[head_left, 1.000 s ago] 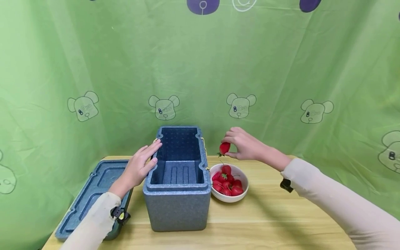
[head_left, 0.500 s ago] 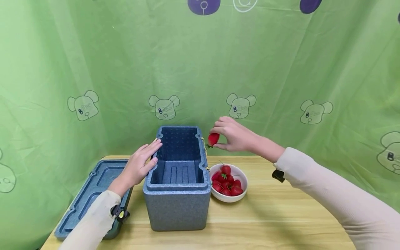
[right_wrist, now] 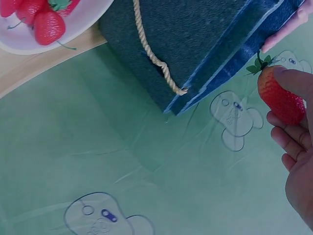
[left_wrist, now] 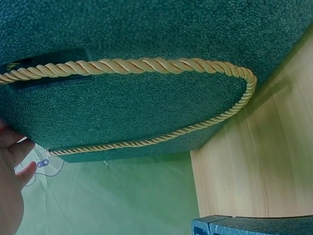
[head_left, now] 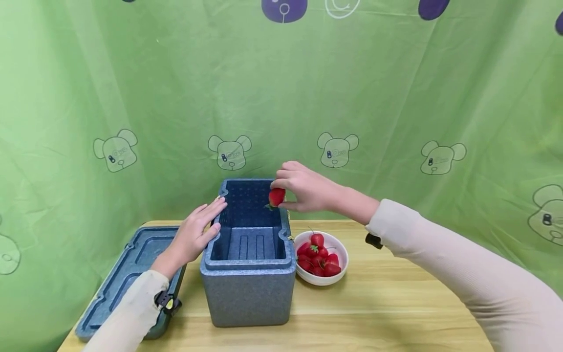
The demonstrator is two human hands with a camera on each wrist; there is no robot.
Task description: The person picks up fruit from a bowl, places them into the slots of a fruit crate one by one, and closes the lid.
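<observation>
A strawberry [head_left: 276, 197] with green leaves is pinched between the thumb and fingers of my right hand [head_left: 308, 188], above the right rim of a blue foam box [head_left: 248, 298]. In the right wrist view the same strawberry [right_wrist: 281, 95] hangs leaf end toward the box. My left hand [head_left: 195, 234] rests on the box's left rim, fingers extended. The box stands uncovered, its grooved floor in sight. Right beside it, a white bowl [head_left: 343, 274] holds several more strawberries [head_left: 317, 256].
The blue lid [head_left: 125, 278] lies on the wooden table [head_left: 374, 303] left of the box, partly behind my left forearm. A twisted rope handle [left_wrist: 146, 65] runs along the box's side. A green curtain [head_left: 272, 88] with bear prints hangs behind.
My right hand has carried the strawberry leftward, from above the bowl to over the box's right rim. The left hand stays on the left rim.
</observation>
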